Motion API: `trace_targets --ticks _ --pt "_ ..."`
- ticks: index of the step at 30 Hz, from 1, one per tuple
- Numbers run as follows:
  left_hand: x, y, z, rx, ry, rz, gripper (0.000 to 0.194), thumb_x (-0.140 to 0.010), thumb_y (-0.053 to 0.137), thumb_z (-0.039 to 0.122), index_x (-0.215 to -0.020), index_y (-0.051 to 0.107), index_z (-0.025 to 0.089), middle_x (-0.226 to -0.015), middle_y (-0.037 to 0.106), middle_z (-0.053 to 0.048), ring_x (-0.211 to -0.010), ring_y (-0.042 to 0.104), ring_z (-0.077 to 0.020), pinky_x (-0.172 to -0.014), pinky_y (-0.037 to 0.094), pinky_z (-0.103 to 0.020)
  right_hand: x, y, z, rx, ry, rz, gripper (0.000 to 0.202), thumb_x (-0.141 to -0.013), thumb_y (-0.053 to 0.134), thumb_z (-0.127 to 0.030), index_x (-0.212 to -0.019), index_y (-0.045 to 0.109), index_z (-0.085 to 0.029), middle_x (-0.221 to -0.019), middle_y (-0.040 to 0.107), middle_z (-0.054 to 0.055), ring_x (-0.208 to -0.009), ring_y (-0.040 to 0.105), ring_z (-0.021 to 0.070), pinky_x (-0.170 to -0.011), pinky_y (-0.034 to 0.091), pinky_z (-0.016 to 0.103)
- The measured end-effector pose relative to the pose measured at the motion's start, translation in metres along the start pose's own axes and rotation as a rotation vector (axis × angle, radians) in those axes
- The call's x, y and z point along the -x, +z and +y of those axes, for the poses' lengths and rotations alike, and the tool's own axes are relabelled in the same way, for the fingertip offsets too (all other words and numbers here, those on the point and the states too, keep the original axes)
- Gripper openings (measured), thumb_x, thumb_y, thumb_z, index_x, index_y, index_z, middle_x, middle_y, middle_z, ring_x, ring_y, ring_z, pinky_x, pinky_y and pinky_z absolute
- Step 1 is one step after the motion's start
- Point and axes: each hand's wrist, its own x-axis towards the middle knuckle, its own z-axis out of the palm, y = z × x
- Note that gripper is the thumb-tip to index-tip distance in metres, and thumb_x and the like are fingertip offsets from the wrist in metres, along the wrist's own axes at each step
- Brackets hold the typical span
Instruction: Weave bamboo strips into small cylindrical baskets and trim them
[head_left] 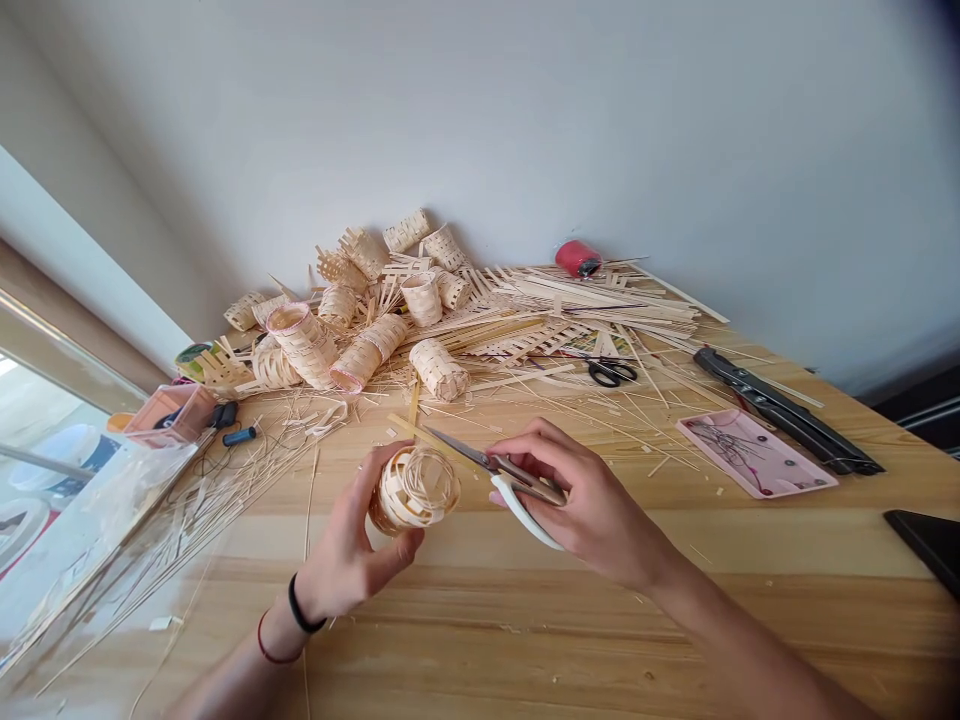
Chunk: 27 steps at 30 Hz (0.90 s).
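A small woven bamboo basket [417, 490] is gripped in my left hand [352, 555], its rounded woven end facing me. From its far side stick out flat yellowish strips [414, 405]. My right hand [574, 500] is wrapped round a pair of scissors [517, 485] with white and brown handles. The scissor blades point left and look nearly closed, their tips by the strips above the basket. Whether the blades touch a strip I cannot tell.
Several woven baskets [306, 345] and loose strips [600, 300] are heaped against the wall. Black scissors [612, 372], a pink tray [750, 455] of thin pins, a long black tool [780, 405] and a red spool [577, 259] lie rightward. A pink box [171, 415] stands left.
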Motion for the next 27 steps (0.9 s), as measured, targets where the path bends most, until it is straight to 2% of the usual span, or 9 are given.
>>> trace_targets --ticks 3,6,8,12,16,20,27 --pt "-0.0002 0.0003 0.001 0.105 -0.06 0.019 0.067 -0.094 0.074 0.031 -0.153 0.044 0.022 -0.144 0.063 -0.014 -0.133 0.061 -0.0352 -0.11 0.05 -0.044 0.0021 -0.0005 0.0023 -0.022 -0.018 -0.022 0.023 -0.093 0.077 -0.025 -0.116 0.072 -0.027 -0.107 0.065 0.005 -0.095 0.071 0.0198 -0.089 0.063 0.032" --pt "-0.0002 -0.0002 0.0033 0.092 -0.045 0.064 0.073 -0.092 0.075 0.031 -0.155 0.04 0.023 -0.146 0.061 -0.015 -0.132 0.062 -0.0345 -0.111 0.05 -0.046 0.0034 0.0003 0.0034 -0.015 -0.047 -0.059 0.028 -0.094 0.075 -0.022 -0.121 0.07 -0.028 -0.114 0.065 0.007 -0.105 0.07 0.0222 -0.101 0.061 0.037" --pt "-0.0001 -0.0011 0.0048 0.032 -0.023 0.086 0.073 -0.09 0.076 0.027 -0.154 0.042 0.023 -0.145 0.061 -0.014 -0.132 0.062 -0.0347 -0.113 0.049 -0.048 0.0031 0.0009 0.0026 0.005 -0.048 -0.069 0.028 -0.094 0.074 -0.02 -0.12 0.07 -0.028 -0.114 0.065 0.007 -0.105 0.07 0.0229 -0.1 0.062 0.038" --pt "0.0006 -0.0027 0.005 -0.062 -0.007 0.042 0.068 -0.087 0.077 0.024 -0.149 0.048 0.022 -0.137 0.066 -0.013 -0.126 0.063 -0.0351 -0.11 0.048 -0.048 0.0016 0.0012 0.0014 0.011 -0.033 -0.074 0.027 -0.093 0.074 -0.019 -0.118 0.071 -0.026 -0.111 0.066 0.007 -0.1 0.071 0.0221 -0.095 0.064 0.037" --pt "0.0017 -0.003 0.0026 -0.077 0.023 -0.005 0.07 -0.088 0.073 0.02 -0.152 0.045 0.025 -0.143 0.064 -0.013 -0.131 0.061 -0.0341 -0.111 0.047 -0.046 0.0023 0.0019 0.003 -0.024 -0.049 -0.071 0.029 -0.093 0.075 -0.021 -0.121 0.071 -0.027 -0.114 0.066 0.007 -0.102 0.07 0.0222 -0.097 0.062 0.037" --pt "0.0027 -0.0036 0.0012 -0.128 0.059 -0.014 0.068 -0.088 0.072 0.018 -0.151 0.047 0.025 -0.145 0.063 -0.012 -0.133 0.059 -0.0351 -0.112 0.046 -0.046 0.0025 0.0007 0.0017 -0.046 -0.019 -0.125 0.026 -0.092 0.076 -0.022 -0.117 0.072 -0.026 -0.111 0.067 0.006 -0.095 0.068 0.0204 -0.087 0.061 0.033" --pt "0.0016 -0.0024 0.0047 -0.162 0.122 -0.025 0.067 -0.086 0.073 0.016 -0.148 0.051 0.024 -0.144 0.064 -0.014 -0.133 0.061 -0.0364 -0.112 0.048 -0.048 0.0004 -0.0027 -0.0008 -0.037 -0.016 -0.145 0.02 -0.091 0.08 -0.024 -0.111 0.075 -0.024 -0.105 0.068 0.005 -0.083 0.066 0.0173 -0.072 0.054 0.03"
